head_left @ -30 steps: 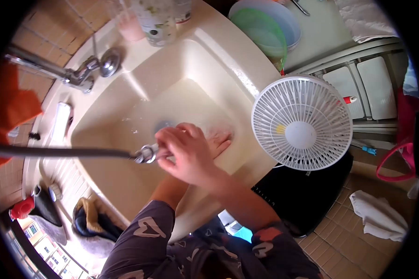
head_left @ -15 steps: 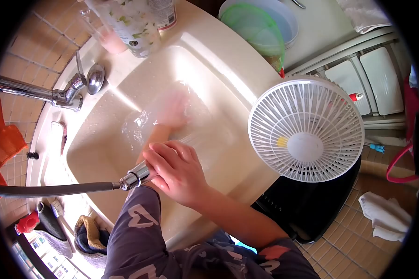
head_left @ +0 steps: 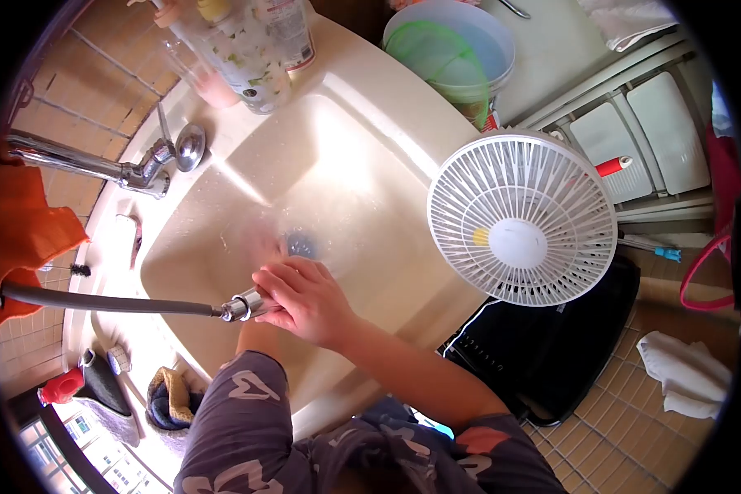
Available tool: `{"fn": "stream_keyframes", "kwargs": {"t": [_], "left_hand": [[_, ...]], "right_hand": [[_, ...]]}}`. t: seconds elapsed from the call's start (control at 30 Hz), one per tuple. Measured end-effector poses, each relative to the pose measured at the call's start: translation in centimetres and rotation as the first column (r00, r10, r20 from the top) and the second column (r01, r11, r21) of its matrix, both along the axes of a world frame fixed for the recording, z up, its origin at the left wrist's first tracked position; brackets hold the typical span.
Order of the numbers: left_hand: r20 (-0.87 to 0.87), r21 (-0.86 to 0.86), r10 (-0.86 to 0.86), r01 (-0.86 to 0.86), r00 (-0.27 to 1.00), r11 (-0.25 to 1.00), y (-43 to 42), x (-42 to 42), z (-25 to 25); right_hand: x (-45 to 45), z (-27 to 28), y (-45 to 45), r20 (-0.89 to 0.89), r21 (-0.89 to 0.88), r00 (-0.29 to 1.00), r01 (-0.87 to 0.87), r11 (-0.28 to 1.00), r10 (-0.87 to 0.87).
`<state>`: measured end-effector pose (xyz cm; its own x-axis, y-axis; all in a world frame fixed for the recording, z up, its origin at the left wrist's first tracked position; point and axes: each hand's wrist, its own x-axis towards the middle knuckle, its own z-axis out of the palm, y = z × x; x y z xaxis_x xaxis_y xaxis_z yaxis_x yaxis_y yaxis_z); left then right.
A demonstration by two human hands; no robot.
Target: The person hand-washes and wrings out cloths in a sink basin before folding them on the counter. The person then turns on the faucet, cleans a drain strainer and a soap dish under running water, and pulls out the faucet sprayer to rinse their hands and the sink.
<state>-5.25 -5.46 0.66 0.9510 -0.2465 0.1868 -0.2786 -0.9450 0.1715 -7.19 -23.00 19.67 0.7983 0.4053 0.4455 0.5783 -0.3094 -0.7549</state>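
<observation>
Orange cloth [head_left: 29, 239] hangs at the far left, near a grey hose [head_left: 115, 301] that runs across to the washbasin [head_left: 379, 103] and ends in a chrome handle [head_left: 243, 306]. Above the hose, a chrome tap [head_left: 146, 169] stands at the basin's back rim. The left hand [head_left: 259, 235] is low inside the basin, beyond the chrome handle; it is so blurred that one cannot tell whether its fingers are apart or together, or whether it touches the bottom. A floral bottle [head_left: 253, 78] stands on the rim behind it. Just beside the left hand is the drain [head_left: 300, 244], with what looks like water rippling around it. The right hand [head_left: 307, 300] is wrapped firmly around the chrome handle, which it holds above the basin, the hose trailing left. Judged from this, wetting or rinsing is in progress: the handle is in the grip, the basin is wet, and droplets dot its wall. Setting the handle down and lifting the left hand clear are not yet done; how much rinsing is left cannot be told. Further right, a green mesh [head_left: 424, 62] leans in a bucket [head_left: 511, 62], and a white ribbed grille [head_left: 519, 240] stands beside the basin, touched by neither hand.
</observation>
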Motion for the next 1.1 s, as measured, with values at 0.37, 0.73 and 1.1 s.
{"fn": "stream_keyframes", "kwargs": {"t": [0.37,0.73,1.1], "left_hand": [[-0.786,0.289,0.477,-0.448,0.394,0.846,-3.6,-9.0,4.0],[-0.781,-0.09,-0.118,0.076,0.614,0.993,-8.5,-9.9,4.6],[-0.524,-0.028,-0.205,0.224,0.826,0.974,-17.3,1.3,1.7]], "right_hand": [[-3.4,0.4,6.2,-0.112,-0.058,0.98,-0.17,0.984,0.163],[-3.2,-0.6,8.3,-0.147,-0.014,0.964,-0.227,0.974,0.223],[-0.7,1.8,6.9,-0.082,-0.066,0.988,0.129,0.989,-0.135]]}}
